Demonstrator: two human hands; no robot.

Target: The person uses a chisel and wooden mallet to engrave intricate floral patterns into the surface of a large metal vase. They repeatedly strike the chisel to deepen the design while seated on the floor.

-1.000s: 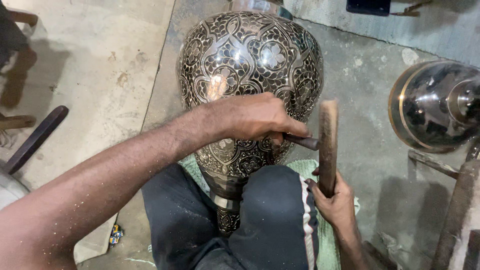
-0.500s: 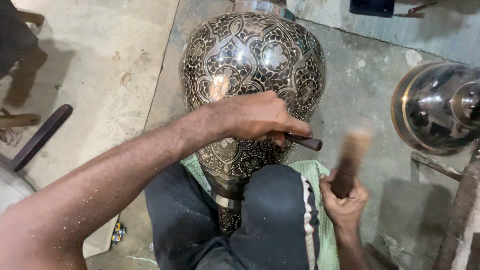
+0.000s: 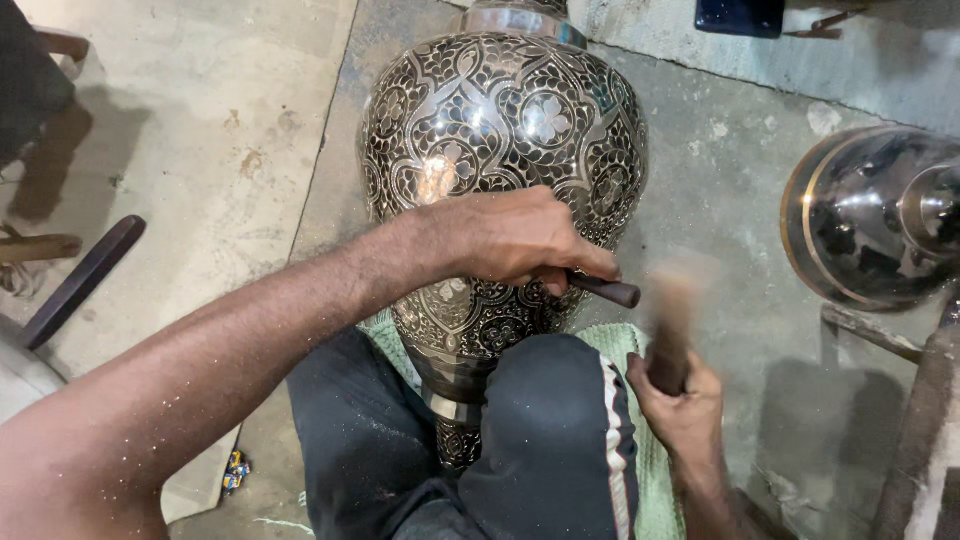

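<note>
A large engraved black-and-silver metal vase (image 3: 500,130) is being lain across the lap, its long axis pointing away. A dark chisel (image 3: 608,290) is being gripped tight by the left hand (image 3: 510,240), tip against the vase; a blurred wooden mallet (image 3: 672,330) is being clenched by the right hand (image 3: 682,410).

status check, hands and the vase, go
Left hand gripping dark chisel against large black-and-silver engraved metal vase. Right hand holding blurred wooden mallet beside chisel. Vase lies across lap; nothing in the way.
</note>
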